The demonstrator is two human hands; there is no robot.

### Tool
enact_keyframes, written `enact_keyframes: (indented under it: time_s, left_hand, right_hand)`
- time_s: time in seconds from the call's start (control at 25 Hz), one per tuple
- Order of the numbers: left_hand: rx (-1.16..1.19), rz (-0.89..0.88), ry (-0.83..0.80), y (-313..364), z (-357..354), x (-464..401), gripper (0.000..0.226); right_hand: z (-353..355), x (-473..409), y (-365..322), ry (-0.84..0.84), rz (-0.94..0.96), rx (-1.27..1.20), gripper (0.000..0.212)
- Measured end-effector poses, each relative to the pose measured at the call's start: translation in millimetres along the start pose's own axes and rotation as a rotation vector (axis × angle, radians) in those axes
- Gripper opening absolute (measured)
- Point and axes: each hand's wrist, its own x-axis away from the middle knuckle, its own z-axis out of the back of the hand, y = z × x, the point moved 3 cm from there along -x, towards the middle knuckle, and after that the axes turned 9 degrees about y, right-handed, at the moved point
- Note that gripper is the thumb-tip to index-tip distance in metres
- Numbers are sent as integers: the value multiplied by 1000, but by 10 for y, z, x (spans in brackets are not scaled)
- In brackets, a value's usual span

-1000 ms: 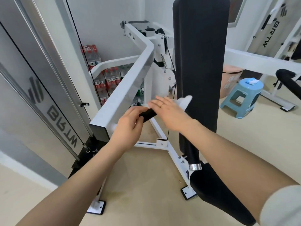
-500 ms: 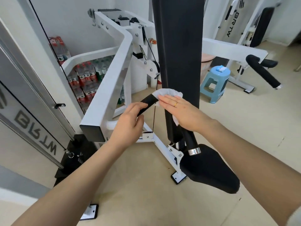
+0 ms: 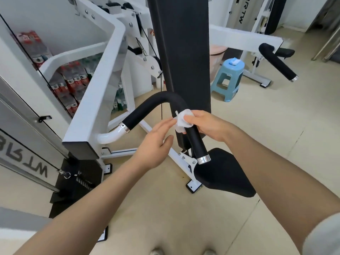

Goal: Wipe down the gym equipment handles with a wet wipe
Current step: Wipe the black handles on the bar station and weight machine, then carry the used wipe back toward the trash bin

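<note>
Two hands meet at the handle (image 3: 195,138), a black foam-covered bar that arches up from a white tube and slopes down to a chrome end cap. The wipe (image 3: 182,120), white and crumpled, is wrapped on the handle's descending part, just below the bend. The right hand (image 3: 206,126) grips it there, fingers curled round wipe and bar together. The left hand (image 3: 156,144) is beside it, fingers straight and loosely apart, their tips touching the wipe's hanging edge.

Behind the handle rises a tall black back pad (image 3: 182,52); below the end cap sits the black seat (image 3: 224,173). The white frame (image 3: 97,92) of the machine runs off to the left, with a thin cable along it. Shrink-wrapped packs of bottles (image 3: 70,78) are stacked against the wall behind the frame. Further right stands a light blue stool (image 3: 228,78) with a small pack on top, near a second black handle (image 3: 277,61) on another white arm. The floor (image 3: 184,218) is pale beige with faint seams.
</note>
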Motion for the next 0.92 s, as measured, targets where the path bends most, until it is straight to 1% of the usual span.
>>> enact_keyframes:
  time_s: [0.04,0.12,0.16,0.2,0.28,0.36,0.44,0.48,0.6,0.72,0.8,0.92]
  left_hand:
    - [0,-11,34,32,-40,-2,44]
    - [-9,-60,119,159,-112,-40,41]
    - [-15,-89,146,263,-165,-79,39]
    - [-16,-110,158,377,-216,-115,37]
    - [-1,-132,124,674,-417,-178,33]
    - [38,-129,23,1046,-812,-238,31]
    - [66,-115,-62,1435,-1317,-283,36]
    - [82,-112,-63,1624,-1570,-313,38]
    - [123,-92,-29,2134,-2206,-438,42]
    - [183,-12,21,2640,-2817,-714,37]
    - [222,16,1,2906,-3220,-968,26]
    - [388,98,12,3118,-3766,-1427,7]
  right_hand:
    - [10,115,118,-71,-28,37,21]
    - [79,381,318,-247,-89,203,14]
    - [172,479,398,-281,-88,290,14]
    - [284,529,459,-244,-65,328,12]
    - [589,641,516,-60,34,235,5]
    - [989,822,581,84,131,107,13]
    - [1418,1061,722,149,185,49,18]
    - [1657,1182,809,180,205,31,19]
    - [2376,1424,1084,308,200,-36,14]
    - [3173,1500,1358,428,123,-193,22]
    - [3634,1482,1543,440,58,-366,21]
    - [4241,1366,1840,358,16,-694,17]
